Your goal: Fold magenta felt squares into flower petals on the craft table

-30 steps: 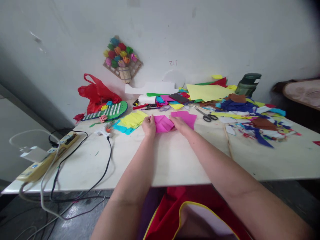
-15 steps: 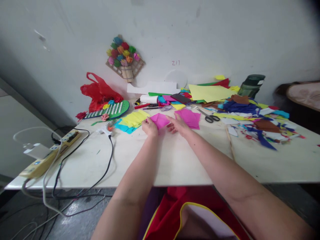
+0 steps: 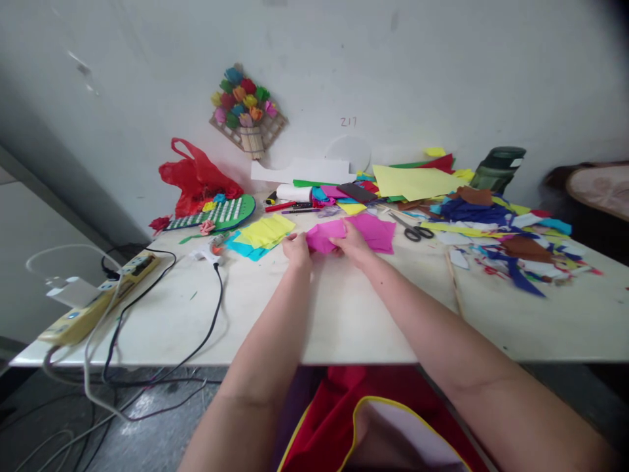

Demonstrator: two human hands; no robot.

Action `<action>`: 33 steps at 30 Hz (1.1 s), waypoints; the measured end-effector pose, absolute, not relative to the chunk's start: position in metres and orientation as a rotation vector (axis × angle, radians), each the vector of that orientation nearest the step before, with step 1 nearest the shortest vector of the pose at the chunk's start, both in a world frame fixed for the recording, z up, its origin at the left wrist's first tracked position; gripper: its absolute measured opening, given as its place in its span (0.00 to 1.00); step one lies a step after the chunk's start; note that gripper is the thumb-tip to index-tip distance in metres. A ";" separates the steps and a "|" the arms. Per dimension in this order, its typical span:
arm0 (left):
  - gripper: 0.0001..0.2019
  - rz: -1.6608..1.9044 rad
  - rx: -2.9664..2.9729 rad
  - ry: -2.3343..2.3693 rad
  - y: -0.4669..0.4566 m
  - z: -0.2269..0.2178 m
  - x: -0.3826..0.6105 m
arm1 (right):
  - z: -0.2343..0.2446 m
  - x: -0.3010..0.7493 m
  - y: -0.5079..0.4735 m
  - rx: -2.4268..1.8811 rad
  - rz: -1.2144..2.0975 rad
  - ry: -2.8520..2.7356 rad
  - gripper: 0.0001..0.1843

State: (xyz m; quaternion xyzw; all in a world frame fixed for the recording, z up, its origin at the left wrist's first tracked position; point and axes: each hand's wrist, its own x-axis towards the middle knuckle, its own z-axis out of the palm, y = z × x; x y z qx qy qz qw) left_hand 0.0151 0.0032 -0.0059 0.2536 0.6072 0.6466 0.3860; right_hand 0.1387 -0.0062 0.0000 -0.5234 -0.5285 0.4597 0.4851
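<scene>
A piece of pink paper (image 3: 324, 235) is stretched between my two hands, just above the white table. My right hand (image 3: 354, 245) pinches its right side, thumb on top and fingers underneath. At its left edge is my left hand (image 3: 297, 249), fingers curled and closed on the paper. Just beyond my right hand lies another pink sheet (image 3: 378, 232), partly overlapped by the held one. Yellow paper squares (image 3: 266, 231) rest on blue paper squares (image 3: 246, 248) to the left of my left hand.
Black scissors (image 3: 411, 231) and a thin stick (image 3: 454, 282) lie to the right, before a heap of paper scraps (image 3: 525, 249). A dark green bottle (image 3: 497, 169) stands behind. On the left are a power strip (image 3: 98, 308), cables and a red plastic bag (image 3: 196, 177).
My right hand has closed from spread fingers into a pinch on the pink paper's right side. The paper looks lifted and tilted a little more. My left hand stays nearly in place.
</scene>
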 end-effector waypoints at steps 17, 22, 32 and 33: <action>0.20 0.592 1.723 1.989 -0.013 0.013 -0.009 | -0.010 0.163 0.010 -1.561 0.388 -2.047 0.39; 0.16 0.354 2.012 2.206 -0.018 0.016 -0.004 | -0.007 0.156 0.002 -1.591 0.097 -2.155 0.33; 0.17 0.431 2.006 2.223 -0.014 0.010 -0.005 | -0.005 0.148 -0.005 -1.395 0.296 -2.116 0.09; 0.16 0.451 2.031 2.210 -0.013 0.010 -0.005 | -0.006 0.149 -0.004 -1.381 0.324 -2.134 0.08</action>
